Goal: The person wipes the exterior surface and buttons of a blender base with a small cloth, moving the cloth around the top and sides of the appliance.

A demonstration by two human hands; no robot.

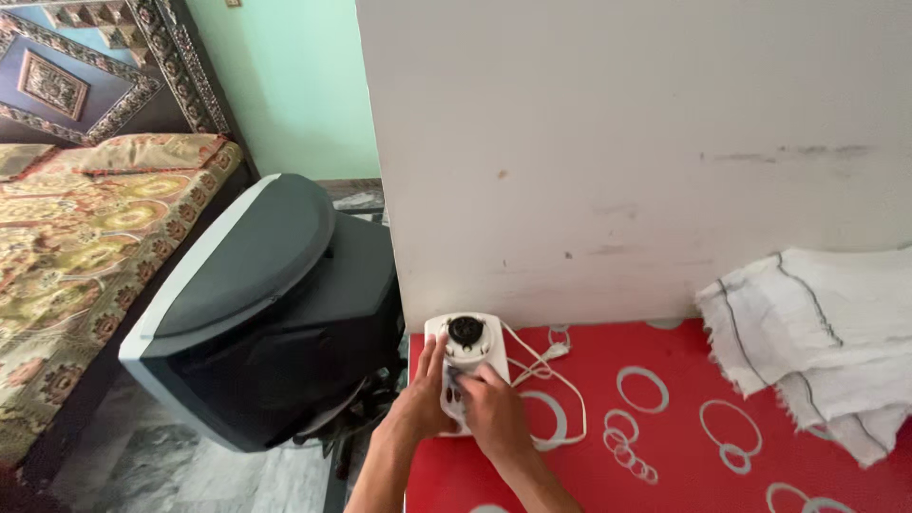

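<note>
Hands meet on a small white appliance base with a black drive socket on top, standing at the near-left corner of a red table cover printed with pale rings, close against the white wall.

Left hand: flat along the base's left side, fingers together and extended, bracing it rather than wrapping it. Right hand: curled over the front face, fingertips bent down onto the control area; fingers narrow, pressed to the surface. Whether they pinch a knob or only press cannot be told, since the hand covers that spot.

Orientation: base stands upright, socket facing the ceiling. Seen from above, its longer side runs from the wall toward the person, with the socket end at the wall and the control face pointing toward the person.

White cord trails from the right side, loops across the red cover, plug lying loose by the wall.

Judgement on handling: the bracing hand should keep the body from sliding on the cover while the other works the front; pressure ought to go straight down or inward, not sideways, as the base sits near the table edge. Cord best kept out from under the wrists.

Nearby: folded white cloth with dark stripes, well apart at the right; old grey television tilted, just left of the table; bed with patterned cover beyond.
</note>
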